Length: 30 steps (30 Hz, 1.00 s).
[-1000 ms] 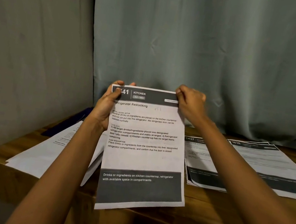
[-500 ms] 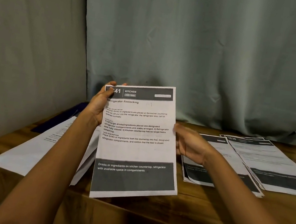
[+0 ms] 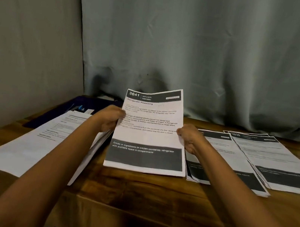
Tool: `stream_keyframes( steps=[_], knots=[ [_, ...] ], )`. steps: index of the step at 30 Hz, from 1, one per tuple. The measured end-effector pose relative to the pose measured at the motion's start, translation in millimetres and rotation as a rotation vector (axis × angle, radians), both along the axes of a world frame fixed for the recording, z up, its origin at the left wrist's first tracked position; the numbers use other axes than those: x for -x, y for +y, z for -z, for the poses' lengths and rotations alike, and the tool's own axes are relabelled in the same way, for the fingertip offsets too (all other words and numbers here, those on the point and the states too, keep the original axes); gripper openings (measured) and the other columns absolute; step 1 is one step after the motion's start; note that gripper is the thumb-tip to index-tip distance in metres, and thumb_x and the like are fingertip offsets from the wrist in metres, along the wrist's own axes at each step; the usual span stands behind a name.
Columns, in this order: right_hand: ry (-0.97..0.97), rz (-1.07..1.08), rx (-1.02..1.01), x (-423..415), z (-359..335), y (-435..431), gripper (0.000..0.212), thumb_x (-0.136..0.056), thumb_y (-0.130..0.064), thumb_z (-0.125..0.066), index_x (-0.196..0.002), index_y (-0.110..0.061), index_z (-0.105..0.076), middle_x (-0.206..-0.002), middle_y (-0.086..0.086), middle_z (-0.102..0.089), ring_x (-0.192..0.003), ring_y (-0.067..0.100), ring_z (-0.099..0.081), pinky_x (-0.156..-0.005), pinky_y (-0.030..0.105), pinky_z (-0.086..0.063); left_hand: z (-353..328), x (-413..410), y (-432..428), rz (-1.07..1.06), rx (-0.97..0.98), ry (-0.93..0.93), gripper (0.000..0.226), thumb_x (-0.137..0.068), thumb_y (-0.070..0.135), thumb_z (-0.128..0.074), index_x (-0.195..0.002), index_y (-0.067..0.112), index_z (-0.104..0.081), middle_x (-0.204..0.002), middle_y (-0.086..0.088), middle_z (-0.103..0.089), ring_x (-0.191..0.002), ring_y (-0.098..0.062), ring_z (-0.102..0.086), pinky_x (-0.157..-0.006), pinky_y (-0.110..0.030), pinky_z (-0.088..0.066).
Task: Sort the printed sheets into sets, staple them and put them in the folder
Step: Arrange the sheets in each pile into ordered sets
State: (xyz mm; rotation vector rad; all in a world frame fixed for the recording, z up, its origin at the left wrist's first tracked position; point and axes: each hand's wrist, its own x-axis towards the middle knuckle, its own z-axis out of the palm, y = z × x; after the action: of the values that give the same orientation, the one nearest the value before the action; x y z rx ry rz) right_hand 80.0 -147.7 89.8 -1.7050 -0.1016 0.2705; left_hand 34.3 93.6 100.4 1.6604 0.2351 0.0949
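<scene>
A set of printed sheets (image 3: 149,138) headed "2641 Kitchen, Refrigerator Restocking" stands tilted, its bottom edge on the wooden table (image 3: 133,189). My left hand (image 3: 111,119) grips its left edge and my right hand (image 3: 190,139) grips its right edge, both at mid height. Two other piles lie flat to the right: a middle pile (image 3: 221,164) and a far-right pile (image 3: 278,163) headed "2638". A white pile (image 3: 43,135) lies on the left. A dark blue folder (image 3: 87,107) lies at the back left, partly under that pile.
A grey curtain (image 3: 194,51) hangs right behind the table and a plain wall (image 3: 24,44) closes the left side. The table's front edge (image 3: 111,205) runs below my forearms. No stapler shows.
The sheet set has come down from held in the air until its bottom edge rests on the table. My left hand slid from the top corner to the left edge; my right hand now grips the right edge.
</scene>
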Motion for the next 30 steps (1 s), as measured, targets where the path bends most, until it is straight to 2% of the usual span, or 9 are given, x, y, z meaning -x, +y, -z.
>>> stream_keyframes(
  steps=[2,4,7,10,13,16,20,24,30],
  knots=[
    [-0.007,0.030,0.038,-10.1,4.0,3.3,0.032,-0.099,0.002,-0.039,-0.128,0.004,-0.053,-0.130,0.015,-0.058,-0.109,0.032,-0.063,-0.090,0.039,-0.053,12.7,-5.3,0.2,-0.040,-0.152,0.059,0.019,-0.093,-0.009,-0.046,-0.086,-0.001,-0.061,-0.114,-0.022,-0.064,-0.070,-0.020,-0.068,-0.057,-0.027,-0.057],
    [-0.027,0.049,0.092,-16.7,8.8,7.3,0.033,-0.099,0.002,-0.041,-0.130,0.002,-0.052,-0.130,0.015,-0.058,-0.109,0.032,-0.063,-0.088,0.037,-0.052,24.8,-11.2,1.1,-0.072,-0.335,0.102,0.017,-0.088,-0.010,-0.052,-0.081,0.001,-0.064,-0.111,-0.023,-0.066,-0.077,-0.024,-0.065,-0.061,-0.027,-0.056],
    [-0.120,0.101,0.260,-25.5,17.7,15.4,0.035,-0.097,0.002,-0.041,-0.130,0.001,-0.053,-0.133,0.011,-0.056,-0.114,0.032,-0.059,-0.083,0.031,-0.048,38.2,-15.8,-1.8,-0.122,-0.571,0.119,0.018,-0.083,-0.003,-0.065,-0.099,0.003,-0.070,-0.109,-0.018,-0.069,-0.094,-0.028,-0.066,-0.082,-0.033,-0.055],
    [-0.247,0.168,0.467,-32.3,26.1,23.8,0.034,-0.096,-0.002,-0.044,-0.128,-0.001,-0.055,-0.134,0.015,-0.055,-0.118,0.033,-0.054,-0.088,0.032,-0.045,45.9,-15.7,-10.1,-0.186,-0.753,0.090,0.032,-0.082,0.002,-0.068,-0.114,0.004,-0.069,-0.116,-0.017,-0.066,-0.106,-0.029,-0.062,-0.090,-0.031,-0.048],
    [-0.316,0.185,0.641,-36.0,33.3,31.1,0.034,-0.095,-0.007,-0.047,-0.128,0.001,-0.055,-0.133,0.018,-0.054,-0.119,0.034,-0.053,-0.092,0.032,-0.043,52.0,-17.6,-21.9,-0.240,-0.824,0.048,0.029,-0.088,0.005,-0.063,-0.117,0.000,-0.065,-0.120,-0.019,-0.063,-0.109,-0.032,-0.059,-0.089,-0.031,-0.047],
    [-0.296,0.210,0.708,-40.5,42.3,38.2,0.041,-0.092,-0.006,-0.052,-0.132,0.005,-0.047,-0.134,0.021,-0.050,-0.118,0.036,-0.052,-0.095,0.037,-0.044,56.1,-18.2,-32.8,-0.288,-0.884,0.051,0.027,-0.093,0.007,-0.058,-0.118,-0.005,-0.059,-0.121,-0.021,-0.060,-0.109,-0.033,-0.058,-0.085,-0.031,-0.048],
    [-0.282,0.205,0.775,-41.0,49.3,45.1,0.055,-0.090,-0.002,-0.055,-0.140,0.007,-0.034,-0.143,0.021,-0.035,-0.130,0.034,-0.037,-0.104,0.038,-0.037,61.6,-18.8,-40.2,-0.257,-1.014,0.086,0.033,-0.093,0.002,-0.052,-0.125,-0.006,-0.052,-0.128,-0.023,-0.054,-0.118,-0.035,-0.053,-0.096,-0.037,-0.045],
    [-0.262,0.175,0.784,-41.0,54.6,47.4,0.065,-0.089,-0.006,-0.056,-0.144,0.006,-0.023,-0.146,0.022,-0.029,-0.132,0.035,-0.036,-0.108,0.039,-0.036,67.3,-19.2,-42.3,-0.195,-1.128,0.178,0.050,-0.094,0.006,-0.047,-0.140,-0.007,-0.031,-0.143,-0.025,-0.035,-0.132,-0.039,-0.035,-0.108,-0.043,-0.033],
    [-0.298,0.129,0.836,-37.5,52.1,43.1,0.068,-0.092,-0.007,-0.051,-0.146,0.010,-0.013,-0.155,0.027,-0.008,-0.143,0.036,-0.018,-0.117,0.038,-0.021,69.3,-16.2,-45.1,-0.196,-1.220,0.204,0.041,-0.096,0.007,-0.042,-0.135,-0.006,-0.039,-0.137,-0.022,-0.043,-0.127,-0.036,-0.043,-0.104,-0.041,-0.038]
  ],
)
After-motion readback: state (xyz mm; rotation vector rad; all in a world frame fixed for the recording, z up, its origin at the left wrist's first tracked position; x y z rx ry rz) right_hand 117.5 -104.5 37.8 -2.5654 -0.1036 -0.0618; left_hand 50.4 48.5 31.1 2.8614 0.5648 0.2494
